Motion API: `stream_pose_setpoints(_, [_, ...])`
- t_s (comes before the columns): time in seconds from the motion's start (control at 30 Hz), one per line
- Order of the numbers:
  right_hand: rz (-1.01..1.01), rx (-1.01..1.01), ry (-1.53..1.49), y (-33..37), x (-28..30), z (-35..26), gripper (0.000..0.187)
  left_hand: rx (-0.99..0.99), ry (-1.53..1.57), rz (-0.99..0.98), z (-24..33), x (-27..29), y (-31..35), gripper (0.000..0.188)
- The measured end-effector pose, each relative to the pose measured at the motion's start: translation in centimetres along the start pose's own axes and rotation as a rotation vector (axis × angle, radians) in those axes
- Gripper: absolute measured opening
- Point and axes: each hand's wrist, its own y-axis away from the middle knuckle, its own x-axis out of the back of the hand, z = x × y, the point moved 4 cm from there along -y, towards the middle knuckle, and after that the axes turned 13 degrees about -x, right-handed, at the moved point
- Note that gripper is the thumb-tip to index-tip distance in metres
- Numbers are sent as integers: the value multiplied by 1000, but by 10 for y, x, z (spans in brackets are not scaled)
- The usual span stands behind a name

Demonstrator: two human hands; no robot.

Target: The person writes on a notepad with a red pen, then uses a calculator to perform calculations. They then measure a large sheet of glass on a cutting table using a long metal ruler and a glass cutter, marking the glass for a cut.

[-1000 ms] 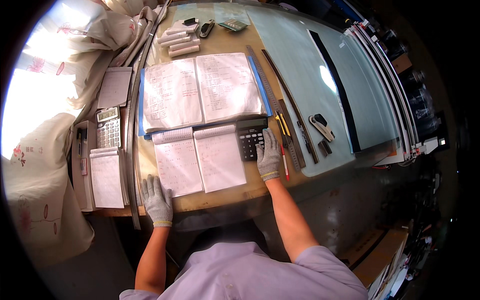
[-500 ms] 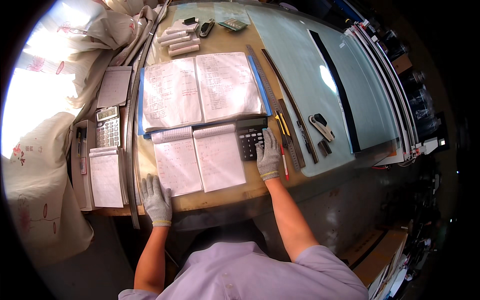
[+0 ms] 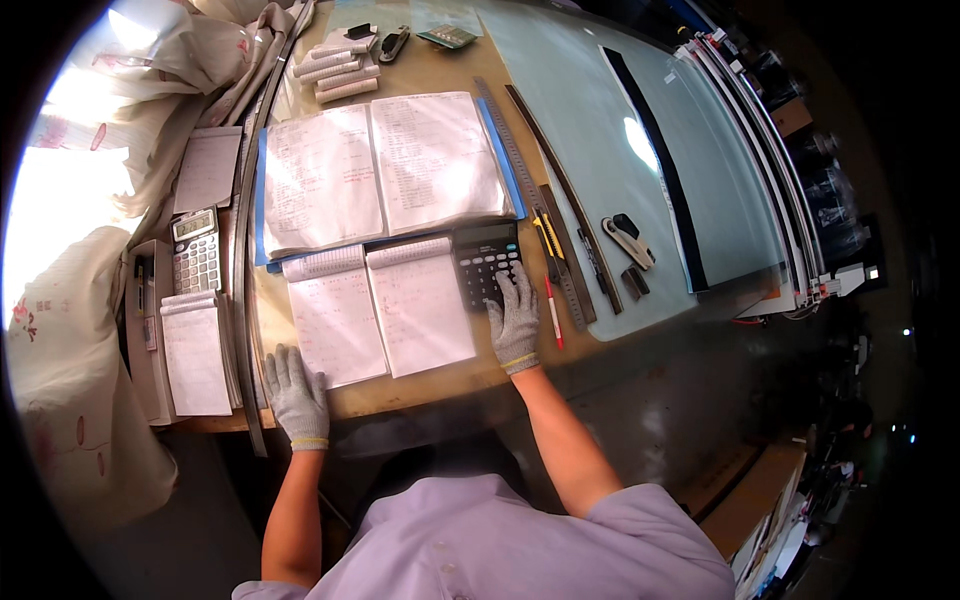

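Note:
My right hand (image 3: 514,322), in a grey knitted glove, lies over the lower right of a black calculator (image 3: 487,240), fingers spread on its keys. Flat on the table's front edge rests my left hand (image 3: 296,398), gloved alike, fingers out, beside the lower left corner of a handwritten notepad (image 3: 330,320). A second notepad (image 3: 425,310) sits between that one and the calculator. Behind both pads an open binder (image 3: 320,180) with a blue cover shows two pages of writing.
Right of the calculator lie a red-and-white pen (image 3: 554,315), a yellow cutter knife (image 3: 546,238), a steel ruler (image 3: 515,150) and a stapler (image 3: 628,242). A silver calculator (image 3: 196,252) and a stack of pads (image 3: 198,355) are at the left. Rolled pads (image 3: 345,75) lie at the back.
The whole view has shifted, so the table sits slightly further left. My right hand has drawn back a little from the calculator's top keys; my left hand stays beside the notepad.

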Motion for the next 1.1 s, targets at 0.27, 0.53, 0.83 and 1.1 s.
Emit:
stream_pose_setpoints(0.27, [-5,68,45,8,6,-14,46,1,-8,-2,1,2,-1,61])
stream_pose_setpoints(0.53, [-30,83,47,10,5,-16,45,-6,-7,7,0,1,0,61])
stream_pose_setpoints(0.83, [41,-11,85,-7,-2,-9,41,-2,14,12,-2,-1,1,60])
stream_pose_setpoints(1.1, [54,-51,97,3,10,10,35,-2,2,4,-1,0,1,60])
